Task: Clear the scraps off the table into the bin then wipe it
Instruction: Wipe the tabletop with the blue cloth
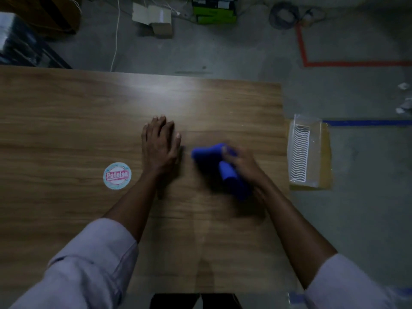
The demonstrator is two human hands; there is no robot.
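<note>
Grey concrete floor (234,52) around the table, marked with red tape (302,45) and blue tape (365,122). A green box (214,14) and an open cardboard box (156,21) sit at the far side.

Wooden table (66,112) fills the middle and left of the view. Its top carries only the hands, the cloth and a sticker.

Two forearms reach in from the near edge, in pale sleeves (89,264) pushed up.

Clear plastic bin (316,134) stands on the floor just beside the table's right edge, on a yellowish sheet. A white ribbed piece lies inside.

Left hand (160,146) lies palm down on the table near its centre. Fingers are straight and close together, the thumb set slightly apart.

Right hand (242,162) is just right of the left one, over the tabletop. It is motion-blurred; the fingers appear curled round the blue cloth (207,152), thumb on top. The cloth bunches out to the left of the hand and trails back along the wrist. Whether it touches the wood, cannot tell.

Round sticker (117,175), pale blue with red lettering, lies flat on the table left of the left forearm.

White scraps (404,108) lie on the floor at the far right, well apart from the bin.
</note>
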